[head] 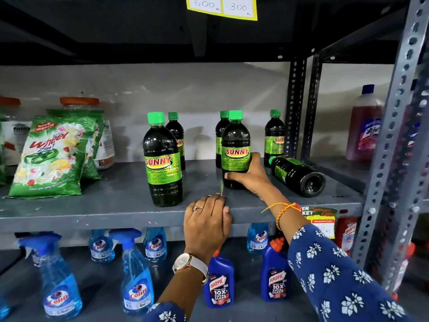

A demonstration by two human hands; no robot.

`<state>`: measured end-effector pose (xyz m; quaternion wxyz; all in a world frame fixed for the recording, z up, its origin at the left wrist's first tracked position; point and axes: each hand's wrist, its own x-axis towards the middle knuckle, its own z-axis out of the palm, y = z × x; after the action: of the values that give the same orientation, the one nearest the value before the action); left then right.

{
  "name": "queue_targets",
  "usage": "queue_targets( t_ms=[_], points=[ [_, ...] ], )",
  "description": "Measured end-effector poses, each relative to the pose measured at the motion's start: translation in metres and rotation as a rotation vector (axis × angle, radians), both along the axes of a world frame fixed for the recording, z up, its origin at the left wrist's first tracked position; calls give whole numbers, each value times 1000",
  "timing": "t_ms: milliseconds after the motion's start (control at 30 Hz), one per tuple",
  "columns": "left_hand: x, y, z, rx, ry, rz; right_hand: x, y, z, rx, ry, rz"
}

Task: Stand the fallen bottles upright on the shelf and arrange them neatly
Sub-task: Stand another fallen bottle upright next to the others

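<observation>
Right hand (249,176) gripped upright dark green-capped plastic bottle (235,145); fallen matching bottle (294,174) lay just right of fingers (229,175), cap toward them; left hand (207,220) farther, flat on grey metal shelf (92,205) edge.

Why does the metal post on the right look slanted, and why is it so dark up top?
Head view: the wide-angle lens probably tilts the grey post near the edge; the upper shelf blocks light, so its underside is dark.
</observation>
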<state>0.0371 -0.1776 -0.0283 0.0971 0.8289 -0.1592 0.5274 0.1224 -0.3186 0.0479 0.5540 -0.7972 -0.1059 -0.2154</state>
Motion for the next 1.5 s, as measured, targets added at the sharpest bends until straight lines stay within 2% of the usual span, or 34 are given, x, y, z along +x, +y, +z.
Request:
queue_targets(
  t_ms=[233, 367, 767, 1333, 1500],
  points=[
    [0, 1, 0, 15, 41, 12, -5, -1, 1, 39, -3, -31],
    [-5, 0, 2, 12, 108, 29, -16, -3, 4, -22, -15, -79],
    [-19, -4, 7, 2, 214, 73, -73, -9, 3, -50, -30, -11],
    [-17, -4, 5, 3, 202, 73, -87, -9, -1, -22, -79, 28],
    [-19, -5, 5, -46, 209, 37, -95, -15, 5, -19, 4, 42]
  ],
)
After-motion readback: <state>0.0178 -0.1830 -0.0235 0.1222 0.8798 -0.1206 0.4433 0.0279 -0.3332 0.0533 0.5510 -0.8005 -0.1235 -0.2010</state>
